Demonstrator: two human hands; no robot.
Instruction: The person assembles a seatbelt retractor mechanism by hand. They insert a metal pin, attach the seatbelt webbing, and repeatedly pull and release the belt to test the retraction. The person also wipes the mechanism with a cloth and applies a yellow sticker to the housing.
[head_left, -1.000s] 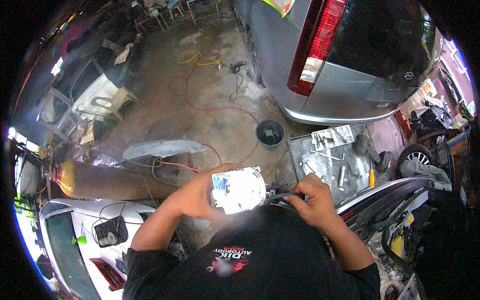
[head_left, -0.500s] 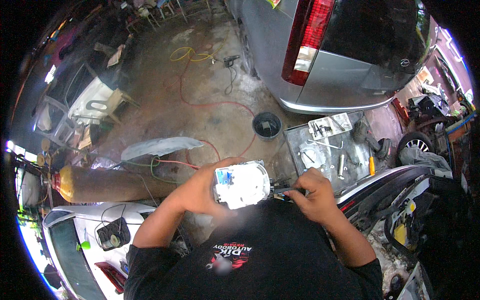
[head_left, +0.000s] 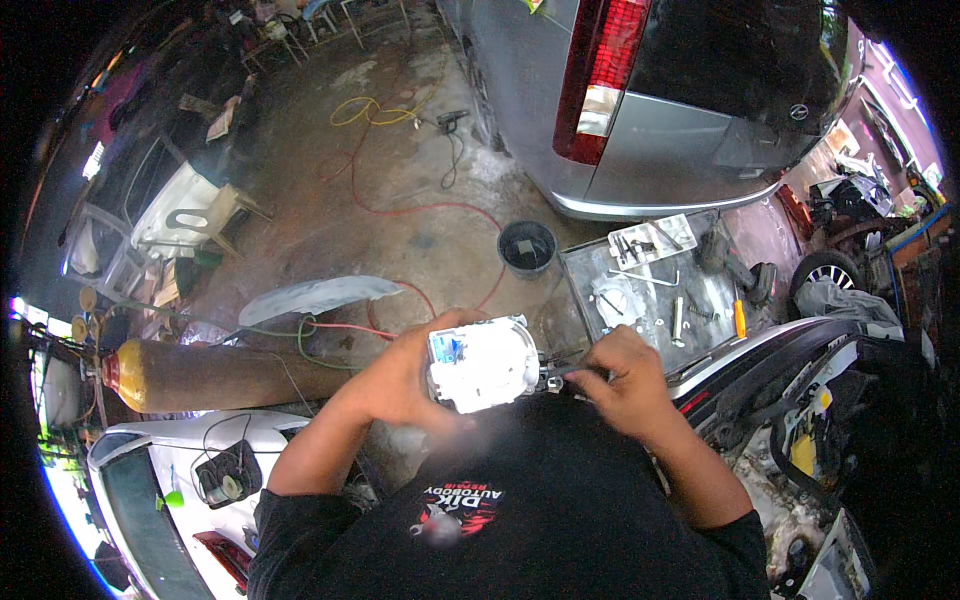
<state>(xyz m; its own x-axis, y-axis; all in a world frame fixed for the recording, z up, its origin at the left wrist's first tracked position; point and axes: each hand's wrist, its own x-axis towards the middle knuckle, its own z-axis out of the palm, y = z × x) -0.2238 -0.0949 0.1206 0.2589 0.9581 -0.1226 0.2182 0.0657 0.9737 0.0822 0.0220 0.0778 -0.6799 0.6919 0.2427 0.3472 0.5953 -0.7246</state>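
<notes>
1. In the head view, think of the white part as the middle of a clock. It is in front of the black shirt, up off the floor. It looks very bright, with a bit of blue at its 10 o'clock corner.
2. The left hand is at 9 o'clock. Its grip is holding the white part by the side, with the thumb low and the fingers up by the top edge.
3. The right hand is at 3 o'clock. Its grip is narrow, with the thumb and a finger pinching a thin dark piece. That piece points at the white part, but I cannot tell if they are joined.
4. At 2 o'clock is a grey worktop. On it are a white tray of small things, a bent rod and an orange-handled tool.
5. Between 12 and 1 o'clock, a black bucket stands on the floor.
6. At 9 o'clock, past the left hand, lies a big brown and yellow tank.
7. A red hose curls across the floor at 11 o'clock.
</notes>
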